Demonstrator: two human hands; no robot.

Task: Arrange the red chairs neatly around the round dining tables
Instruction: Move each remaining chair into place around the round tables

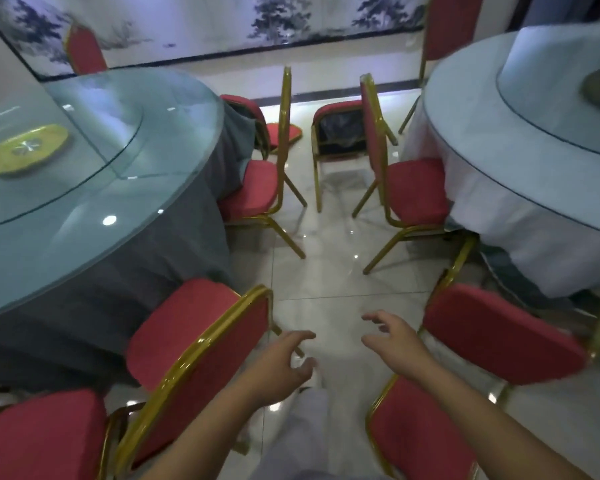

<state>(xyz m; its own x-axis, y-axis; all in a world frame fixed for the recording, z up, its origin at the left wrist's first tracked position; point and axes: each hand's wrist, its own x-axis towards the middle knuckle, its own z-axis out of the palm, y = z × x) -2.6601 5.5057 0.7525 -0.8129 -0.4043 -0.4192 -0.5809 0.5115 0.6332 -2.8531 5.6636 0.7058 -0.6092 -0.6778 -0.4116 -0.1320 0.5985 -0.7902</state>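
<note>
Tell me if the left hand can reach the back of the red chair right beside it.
Probably yes: the left hand hangs open, holding nothing, just beside the chair back, nothing between.

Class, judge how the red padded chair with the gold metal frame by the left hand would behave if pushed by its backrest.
The red padded chair with the gold metal frame probably stays rigid, given its tube frame. It likely slides easily on the glossy tiled floor. Pushed high on its tall back, it might tip.
</note>
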